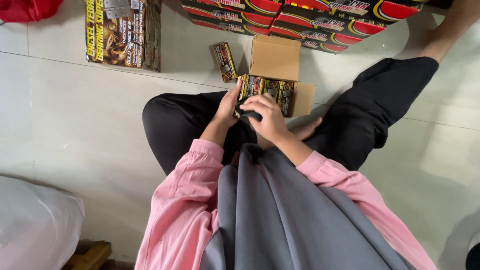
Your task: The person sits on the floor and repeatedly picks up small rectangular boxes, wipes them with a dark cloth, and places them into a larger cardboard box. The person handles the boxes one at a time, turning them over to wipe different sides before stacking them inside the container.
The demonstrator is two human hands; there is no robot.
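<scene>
At frame centre, an open cardboard carton (274, 62) of small printed packs (265, 89) is noted. A dark object (246, 113) is gripped by both the left hand (229, 104) and right hand (269, 116); packs could topple if knocked.

Large printed carton (122, 32) on tiled floor (75, 115); red bag (27, 9) left of it, stacked red-and-black boxes (310, 22) right.

1. Black item (248, 114): small, dark, gripped between both hands just below the box; details hidden by fingers.
2. Box (274, 75): small brown carton, flaps open, packed with upright packets, on floor.
</scene>
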